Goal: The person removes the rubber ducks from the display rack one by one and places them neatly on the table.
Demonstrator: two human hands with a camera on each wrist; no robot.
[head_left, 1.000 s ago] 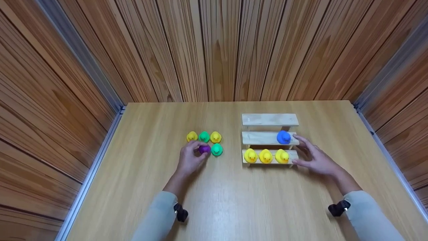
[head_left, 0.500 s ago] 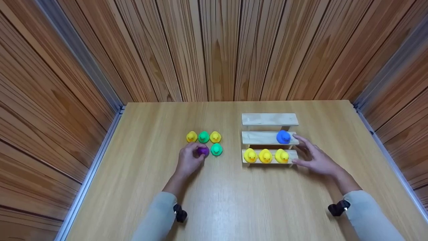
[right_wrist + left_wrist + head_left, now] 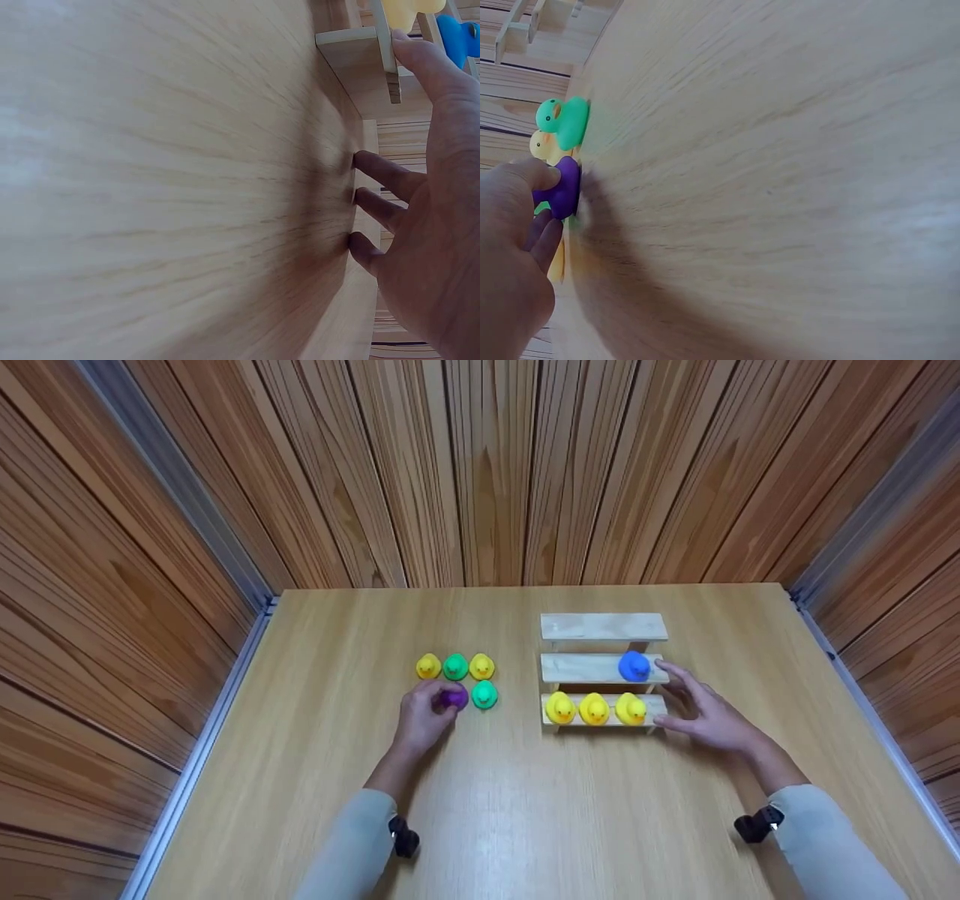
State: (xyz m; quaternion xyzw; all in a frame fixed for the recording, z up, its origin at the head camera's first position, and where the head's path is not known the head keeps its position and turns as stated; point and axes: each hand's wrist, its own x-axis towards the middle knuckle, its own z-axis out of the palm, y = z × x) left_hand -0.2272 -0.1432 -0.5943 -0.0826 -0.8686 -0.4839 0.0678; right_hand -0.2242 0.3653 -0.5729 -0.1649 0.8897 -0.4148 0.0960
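Duck (image 3: 457, 697), purple, pinched in grip of L hand (image 3: 422, 717), nr green duck (image 3: 484, 694) on surface (image 3: 487, 795); R hand (image 3: 709, 718) grip released, thumb at R end of rack (image 3: 577, 667).

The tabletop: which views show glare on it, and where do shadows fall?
Head view: pale glare low on the tabletop, shadows beside left hand and right hand; left wrist view: sheen at right edge, shadow beside the purple toy duck; right wrist view: sheen at upper left, shadow left of the fingers.
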